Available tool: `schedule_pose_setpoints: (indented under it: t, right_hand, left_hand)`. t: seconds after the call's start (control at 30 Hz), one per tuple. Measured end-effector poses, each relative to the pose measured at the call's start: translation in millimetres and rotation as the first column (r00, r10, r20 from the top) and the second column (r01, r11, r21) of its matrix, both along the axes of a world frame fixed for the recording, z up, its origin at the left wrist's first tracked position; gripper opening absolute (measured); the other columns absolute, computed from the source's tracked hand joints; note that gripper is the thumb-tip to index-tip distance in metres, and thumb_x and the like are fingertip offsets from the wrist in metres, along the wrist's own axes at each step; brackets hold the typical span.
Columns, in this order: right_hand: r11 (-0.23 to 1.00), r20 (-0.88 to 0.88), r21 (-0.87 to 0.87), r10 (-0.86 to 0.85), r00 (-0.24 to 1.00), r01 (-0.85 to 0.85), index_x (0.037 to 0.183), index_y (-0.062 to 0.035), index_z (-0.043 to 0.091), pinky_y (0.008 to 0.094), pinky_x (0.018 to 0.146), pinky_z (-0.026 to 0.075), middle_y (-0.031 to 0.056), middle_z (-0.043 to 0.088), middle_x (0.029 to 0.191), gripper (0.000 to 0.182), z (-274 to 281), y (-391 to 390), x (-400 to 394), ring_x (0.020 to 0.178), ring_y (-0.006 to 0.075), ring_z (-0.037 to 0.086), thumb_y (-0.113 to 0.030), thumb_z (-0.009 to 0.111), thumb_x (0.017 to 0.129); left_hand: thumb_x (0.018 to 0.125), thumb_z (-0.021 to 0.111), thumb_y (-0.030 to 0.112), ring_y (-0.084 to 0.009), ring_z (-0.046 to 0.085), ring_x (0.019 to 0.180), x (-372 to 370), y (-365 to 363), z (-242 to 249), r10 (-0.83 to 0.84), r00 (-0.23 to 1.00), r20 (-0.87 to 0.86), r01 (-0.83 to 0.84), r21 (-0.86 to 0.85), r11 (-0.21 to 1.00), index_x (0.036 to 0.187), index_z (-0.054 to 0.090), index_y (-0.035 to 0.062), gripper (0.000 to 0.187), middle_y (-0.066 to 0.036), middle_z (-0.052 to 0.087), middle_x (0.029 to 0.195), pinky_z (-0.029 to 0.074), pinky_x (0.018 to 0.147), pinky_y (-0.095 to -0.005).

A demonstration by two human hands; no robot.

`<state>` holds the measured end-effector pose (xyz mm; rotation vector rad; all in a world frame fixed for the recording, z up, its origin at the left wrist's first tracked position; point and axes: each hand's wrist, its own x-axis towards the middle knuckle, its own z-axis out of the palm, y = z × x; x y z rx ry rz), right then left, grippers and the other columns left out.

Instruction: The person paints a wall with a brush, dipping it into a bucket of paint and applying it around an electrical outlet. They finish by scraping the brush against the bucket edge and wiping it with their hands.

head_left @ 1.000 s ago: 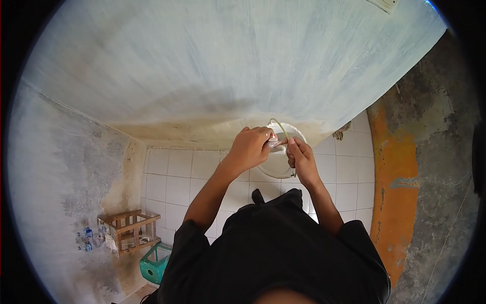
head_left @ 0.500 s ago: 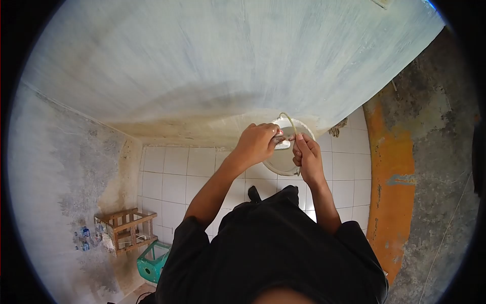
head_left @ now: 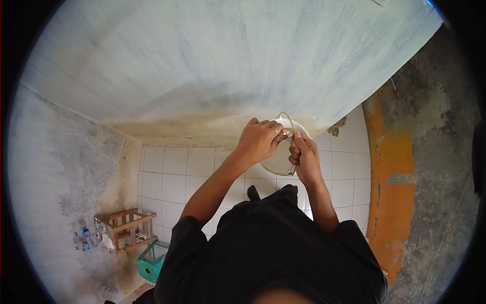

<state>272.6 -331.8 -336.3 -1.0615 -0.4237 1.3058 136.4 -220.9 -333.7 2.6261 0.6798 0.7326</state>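
A pale bucket [head_left: 277, 164] with whitish contents is below my hands, close to the wall's foot. Its curved yellowish handle [head_left: 286, 115] rises at the far side and runs to my right hand [head_left: 305, 152], whose fingers are closed around it. My left hand [head_left: 259, 139] is closed over the bucket's left side on a small paint-smeared brush [head_left: 284, 133]; only its reddish and whitish end shows, and my fingers hide the rest. The fingertips of both hands nearly meet above the bucket.
A streaky whitish wall [head_left: 202, 61] stands in front. White floor tiles [head_left: 174, 162] lie below. At lower left are a wooden frame [head_left: 132, 223] and a green plastic stool [head_left: 150, 268]. An orange band [head_left: 390, 202] borders grey concrete at right. A crumpled brownish thing [head_left: 336, 126] lies by the wall's corner.
The brush end has turned; its white part below my left fingers is now hidden. My right hand and the bucket have shifted slightly left, and my hands are closer together.
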Motion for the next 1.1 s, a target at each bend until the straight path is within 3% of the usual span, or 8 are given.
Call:
schedule_pose_setpoints:
  t: [0.37, 0.47, 0.57, 0.7, 0.8, 0.93, 1.1]
  right_hand:
    - [0.996, -0.069, -0.008, -0.089, 0.994, 0.088, 0.099, -0.0087, 0.055, 0.0198, 0.046, 0.019, -0.0077, 0.032, 0.066, 0.022, -10, 4, -1, 0.053, 0.0021, 0.024, -0.028, 0.046, 0.103]
    - [0.993, -0.050, -0.004, -0.115, 0.992, 0.115, 0.100, -0.0083, 0.056, 0.0201, 0.045, 0.019, -0.0079, 0.030, 0.066, 0.022, -5, 1, -1, 0.053, 0.0021, 0.023, -0.028, 0.046, 0.103]
    - [0.989, -0.024, 0.017, -0.145, 0.989, 0.145, 0.099, -0.0080, 0.057, 0.0202, 0.046, 0.019, -0.0080, 0.031, 0.065, 0.024, -6, 0, -3, 0.053, 0.0019, 0.024, -0.030, 0.048, 0.103]
    - [0.985, -0.020, 0.032, -0.170, 0.985, 0.171, 0.098, -0.0081, 0.057, 0.0201, 0.046, 0.019, -0.0081, 0.032, 0.064, 0.025, -10, 0, -4, 0.052, 0.0018, 0.023, -0.031, 0.049, 0.102]
    - [0.984, -0.008, 0.032, -0.174, 0.985, 0.174, 0.098, -0.0084, 0.057, 0.0202, 0.046, 0.019, -0.0080, 0.032, 0.064, 0.024, -17, 0, -2, 0.052, 0.0020, 0.022, -0.031, 0.049, 0.102]
    - [0.979, -0.004, 0.021, -0.201, 0.980, 0.201, 0.099, -0.0092, 0.057, 0.0202, 0.045, 0.019, -0.0077, 0.032, 0.065, 0.023, -22, -1, -2, 0.053, 0.0019, 0.025, -0.030, 0.048, 0.103]
    - [0.967, 0.011, -0.007, -0.256, 0.967, 0.256, 0.099, -0.0079, 0.056, 0.0208, 0.045, 0.019, -0.0073, 0.032, 0.064, 0.024, -27, -5, -1, 0.052, 0.0024, 0.024, -0.030, 0.047, 0.103]
  left_hand:
    - [0.079, 0.068, 0.009, -0.0199, 0.061, 0.073, -4, 3, -22, 0.170, 0.978, 0.122, -0.179, 0.071, 0.981, 0.093, 0.066, 0.0117, 0.014, -0.001, 0.064, 0.082, 0.037, 0.065, -0.0351]
    - [0.082, 0.065, 0.010, -0.0225, 0.063, 0.075, -8, -4, -15, 0.184, 0.976, 0.115, -0.181, -0.042, 0.983, 0.101, 0.067, 0.0107, 0.019, -0.003, 0.063, 0.086, 0.042, 0.065, -0.0381]
    - [0.083, 0.064, 0.005, -0.0274, 0.064, 0.081, -18, -7, -4, 0.140, 0.974, 0.180, -0.086, -0.280, 0.956, 0.108, 0.066, 0.0055, 0.025, -0.008, 0.064, 0.095, 0.049, 0.068, -0.0371]
    - [0.084, 0.060, 0.002, -0.0302, 0.067, 0.087, -37, -6, 25, -0.009, 0.981, 0.196, 0.061, -0.261, 0.964, 0.110, 0.065, 0.0022, 0.026, -0.013, 0.065, 0.104, 0.054, 0.075, -0.0359]
    - [0.083, 0.062, 0.003, -0.0287, 0.066, 0.080, -49, -4, 48, -0.028, 0.972, 0.233, 0.071, -0.176, 0.982, 0.109, 0.065, 0.0075, 0.026, -0.009, 0.065, 0.102, 0.054, 0.068, -0.0361]
    - [0.080, 0.059, -0.003, -0.0283, 0.067, 0.081, -64, 20, 86, -0.010, 0.953, 0.302, 0.033, -0.070, 0.997, 0.107, 0.064, 0.0051, 0.029, -0.010, 0.066, 0.102, 0.054, 0.068, -0.0347]
    - [0.081, 0.058, -0.006, -0.0278, 0.066, 0.080, -81, 70, 127, 0.048, 0.973, 0.225, -0.056, 0.030, 0.998, 0.107, 0.064, 0.0027, 0.028, -0.010, 0.066, 0.103, 0.053, 0.069, -0.0340]
